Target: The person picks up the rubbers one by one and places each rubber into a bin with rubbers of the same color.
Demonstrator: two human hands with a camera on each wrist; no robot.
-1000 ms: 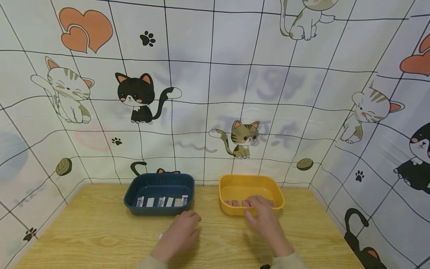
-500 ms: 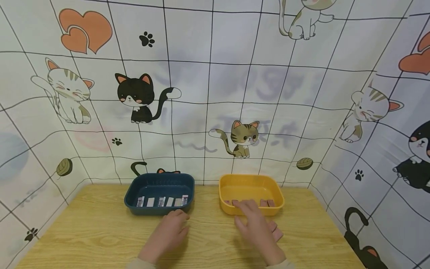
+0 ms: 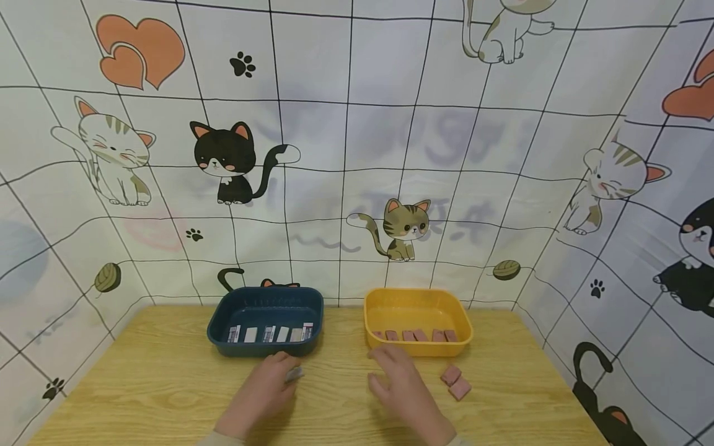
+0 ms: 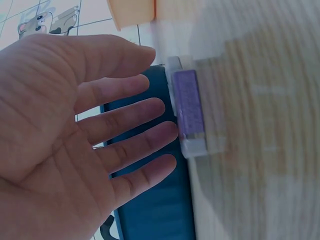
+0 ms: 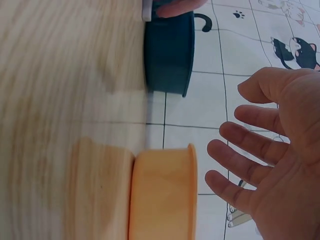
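My left hand (image 3: 262,387) is over the table in front of the blue bin, fingers loosely extended. Close to its fingertips lies a white eraser with a purple sleeve (image 4: 188,102); in the head view this eraser (image 3: 294,373) is partly behind the hand. The fingers are not wrapped around it. My right hand (image 3: 404,387) hovers before the yellow bin, its fingers (image 5: 250,142) spread and relaxed, holding nothing. Two pink square blocks (image 3: 450,375) lie on the table to its right, touching or nearly so.
The blue bin (image 3: 264,351) holds a row of white pieces, some with barcodes. In the yellow bin (image 3: 418,351) is a row of pink blocks. Both bins stand at the back of the wooden table (image 3: 139,378), against a cat-print cloth (image 3: 312,136).
Both hands have moved left and slightly toward the near edge. The right hand has left the yellow bin, uncovering its pink blocks and the two on the table. The eraser shows beside the left hand.
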